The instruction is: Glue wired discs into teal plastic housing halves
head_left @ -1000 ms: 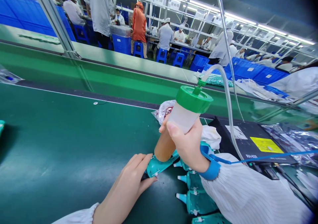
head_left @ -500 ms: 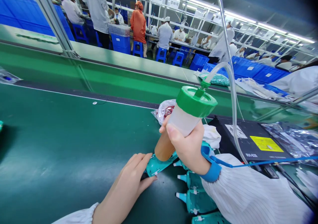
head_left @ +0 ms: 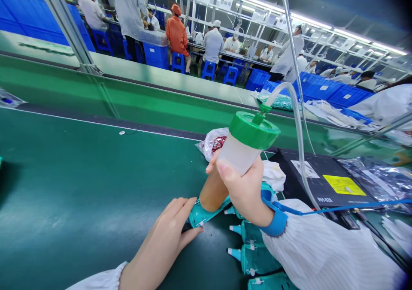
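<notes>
Syringe (head_left: 240, 152) tipped; right fingers (head_left: 225, 170) wrap it; left hand (head_left: 164, 228) on teal part (head_left: 202, 216); unit RH-920 (head_left: 322, 182).

- 2 bare hands sit low in the head view, close together but not touching.
- The left hand (head_left: 161, 234) lies palm down, angled up and to the right, with its 4 fingers (head_left: 180, 210) together and nearly straight and its thumb (head_left: 189, 235) spread below them.
- The right hand (head_left: 244, 191) is raised higher, with its fingers curled into a closed grip and its thumb (head_left: 225, 170) pressing forward.
- The right wrist (head_left: 262, 212) is bent.
- The left forearm (head_left: 138, 268) enters from the bottom edge.
</notes>
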